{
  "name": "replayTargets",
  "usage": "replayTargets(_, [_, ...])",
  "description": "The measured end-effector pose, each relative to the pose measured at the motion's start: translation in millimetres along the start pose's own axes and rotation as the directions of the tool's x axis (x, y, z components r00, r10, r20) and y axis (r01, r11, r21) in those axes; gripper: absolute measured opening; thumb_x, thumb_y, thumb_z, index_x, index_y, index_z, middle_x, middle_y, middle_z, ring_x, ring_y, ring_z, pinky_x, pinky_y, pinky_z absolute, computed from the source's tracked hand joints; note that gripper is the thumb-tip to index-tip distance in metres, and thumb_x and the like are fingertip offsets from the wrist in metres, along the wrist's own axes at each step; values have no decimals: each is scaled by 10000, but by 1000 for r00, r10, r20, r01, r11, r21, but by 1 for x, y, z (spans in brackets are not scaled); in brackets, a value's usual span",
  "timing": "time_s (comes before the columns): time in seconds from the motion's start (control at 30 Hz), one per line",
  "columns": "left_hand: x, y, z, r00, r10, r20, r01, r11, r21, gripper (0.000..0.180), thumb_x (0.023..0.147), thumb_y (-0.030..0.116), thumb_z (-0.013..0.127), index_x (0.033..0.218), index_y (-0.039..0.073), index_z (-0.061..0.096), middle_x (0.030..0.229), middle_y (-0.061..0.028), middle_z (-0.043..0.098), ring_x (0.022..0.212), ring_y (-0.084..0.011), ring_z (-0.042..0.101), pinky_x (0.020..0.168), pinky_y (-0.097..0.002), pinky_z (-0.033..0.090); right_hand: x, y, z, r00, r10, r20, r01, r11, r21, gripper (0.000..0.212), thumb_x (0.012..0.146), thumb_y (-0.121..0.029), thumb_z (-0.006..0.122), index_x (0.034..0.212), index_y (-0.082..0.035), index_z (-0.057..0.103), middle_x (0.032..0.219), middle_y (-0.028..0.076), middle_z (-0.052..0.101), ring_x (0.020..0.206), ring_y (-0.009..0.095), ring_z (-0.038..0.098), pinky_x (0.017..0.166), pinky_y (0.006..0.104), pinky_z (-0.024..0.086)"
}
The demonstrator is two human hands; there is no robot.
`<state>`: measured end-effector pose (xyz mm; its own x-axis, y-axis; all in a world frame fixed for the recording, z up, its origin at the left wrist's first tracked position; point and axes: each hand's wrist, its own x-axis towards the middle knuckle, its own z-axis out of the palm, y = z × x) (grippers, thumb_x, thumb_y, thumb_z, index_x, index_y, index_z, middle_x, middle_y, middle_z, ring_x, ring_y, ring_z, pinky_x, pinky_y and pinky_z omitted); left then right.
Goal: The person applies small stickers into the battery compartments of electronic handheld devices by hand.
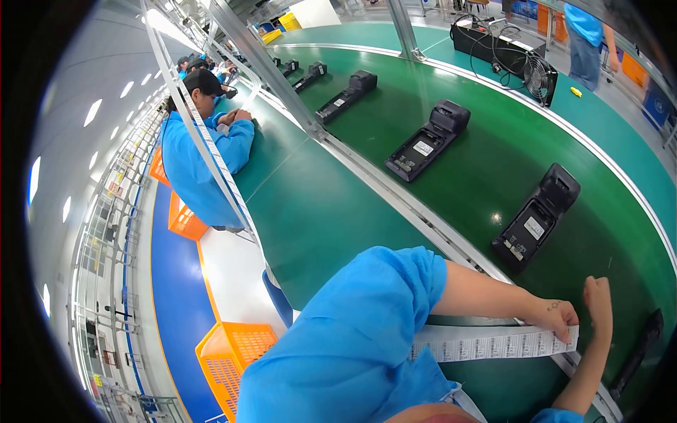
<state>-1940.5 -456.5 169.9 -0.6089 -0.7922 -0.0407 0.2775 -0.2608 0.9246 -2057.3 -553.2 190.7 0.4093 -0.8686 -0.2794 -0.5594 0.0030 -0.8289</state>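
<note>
My left hand [554,316] pinches the right end of a long white strip of printed labels [486,347], which lies across the bench edge toward my body. Just right of it, my right hand [598,297] is raised over the green belt with its fingers closed. Whether anything small is between those fingers, I cannot make out. Beyond my hands, a black handheld terminal [537,218] rests back side up on the belt, its open bay showing a white label. Another black terminal [429,141] lies farther along. At the right rim a dark device [637,352] is partly seen.
A metal rail [395,194] divides the belt from the green worktop [317,204]. More terminals [347,96] lie up the belt. A black fan unit [501,53] with cables stands on the far side. At left sit a blue-clad co-worker [201,162] and orange crates [229,359].
</note>
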Motion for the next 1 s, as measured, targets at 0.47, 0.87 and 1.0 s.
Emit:
replayTargets(0.47, [13, -8, 6, 1000, 10, 26, -10, 1000, -2, 251, 686, 136, 605, 838, -58, 556, 708, -96, 598, 566, -132, 588, 481, -238, 457, -11, -7, -33, 967, -139, 216, 31, 898, 439, 270, 737, -120, 519, 509, -83, 379, 409, -20, 335, 356, 66, 310, 403, 216, 314])
replayTargets(0.87, [20, -14, 8, 1000, 12, 6, -12, 999, -41, 205, 660, 75, 601, 822, -48, 577, 690, -97, 602, 566, -149, 591, 500, -256, 463, -9, -1, -23, 1000, 11, 10, -15, 903, 430, 210, 745, -117, 524, 573, -85, 408, 415, -49, 296, 345, 46, 262, 417, 218, 316])
replayTargets(1.0, [24, -12, 12, 999, 29, 27, -29, 999, -27, 196, 661, 72, 599, 819, -44, 577, 682, -94, 600, 561, -147, 587, 499, -255, 461, -8, 1, -42, 973, -190, 130, 105, 869, 483, 292, 740, -126, 529, 496, -103, 371, 397, -50, 293, 331, 49, 260, 408, 217, 311])
